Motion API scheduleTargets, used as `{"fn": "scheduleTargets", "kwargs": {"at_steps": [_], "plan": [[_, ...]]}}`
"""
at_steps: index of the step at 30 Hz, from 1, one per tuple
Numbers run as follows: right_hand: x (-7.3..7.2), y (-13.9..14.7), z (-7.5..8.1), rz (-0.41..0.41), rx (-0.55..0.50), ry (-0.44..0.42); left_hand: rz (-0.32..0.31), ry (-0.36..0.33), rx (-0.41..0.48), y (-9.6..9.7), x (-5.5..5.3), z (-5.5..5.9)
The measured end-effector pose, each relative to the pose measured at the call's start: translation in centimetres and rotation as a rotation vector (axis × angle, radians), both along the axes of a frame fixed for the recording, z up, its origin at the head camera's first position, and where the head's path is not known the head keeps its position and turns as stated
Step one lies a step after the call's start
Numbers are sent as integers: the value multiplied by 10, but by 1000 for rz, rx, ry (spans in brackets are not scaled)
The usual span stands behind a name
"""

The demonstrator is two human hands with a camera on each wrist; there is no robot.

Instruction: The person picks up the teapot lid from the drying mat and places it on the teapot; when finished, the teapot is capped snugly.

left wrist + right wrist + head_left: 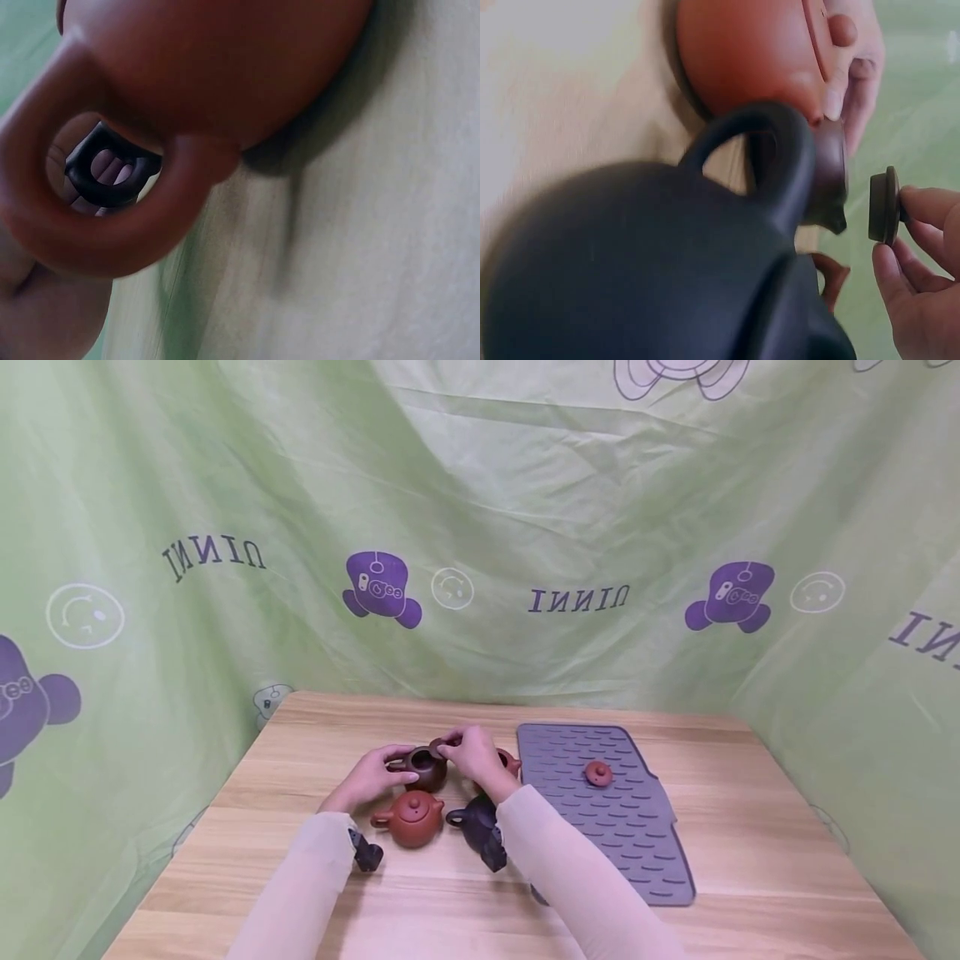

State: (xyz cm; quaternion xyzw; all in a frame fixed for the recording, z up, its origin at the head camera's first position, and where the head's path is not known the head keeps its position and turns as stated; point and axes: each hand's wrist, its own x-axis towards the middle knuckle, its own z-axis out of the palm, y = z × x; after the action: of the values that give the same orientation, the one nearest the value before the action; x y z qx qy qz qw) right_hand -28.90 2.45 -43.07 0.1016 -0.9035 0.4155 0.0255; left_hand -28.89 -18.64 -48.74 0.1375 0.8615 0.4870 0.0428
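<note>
My left hand (378,774) holds a dark brown teapot (430,778) by its handle side, thumb against the body; the teapot's top is uncovered. In the right wrist view my right hand (924,274) pinches a small dark brown lid (884,206) by its knob, with the lid turned on edge and apart from the pot. In the head view that lid is close to the teapot's opening. A red teapot (414,827) with its lid on stands in front of the brown one. The left wrist view is mostly filled by its round handle (112,247).
A dark blue-black teapot (472,827) stands under my right forearm, partly covered. Behind my right wrist is another red teapot (512,763), uncovered and half hidden. A grey mat (600,827) lies to the right with a red lid (598,773) on it. Green curtain hangs behind the table.
</note>
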Motion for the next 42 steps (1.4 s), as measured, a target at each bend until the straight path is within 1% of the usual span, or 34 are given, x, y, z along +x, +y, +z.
{"fn": "scheduleTargets", "kwargs": {"at_steps": [5,8,14,20,29,33,36,39,42], "plan": [[1,-11,-5,26,15,32,7,2,17,0,2,0],[1,-16,-9,31,20,34,11,0,28,1,2,0],[2,-24,-16,0,22,37,-1,30,19,3,3,1],[4,-29,-19,0,16,51,-3,50,19,3,3,-1],[4,-31,-22,-18,41,42,-4,41,20,4,3,-1],[5,-29,-21,-6,44,52,-5,29,21,6,4,1],[6,-27,-17,4,34,53,-11,30,9,6,4,3],[8,-21,-8,7,14,51,-19,22,2,6,4,7],[9,-9,3,-16,-20,40,-28,20,6,6,3,11]]}}
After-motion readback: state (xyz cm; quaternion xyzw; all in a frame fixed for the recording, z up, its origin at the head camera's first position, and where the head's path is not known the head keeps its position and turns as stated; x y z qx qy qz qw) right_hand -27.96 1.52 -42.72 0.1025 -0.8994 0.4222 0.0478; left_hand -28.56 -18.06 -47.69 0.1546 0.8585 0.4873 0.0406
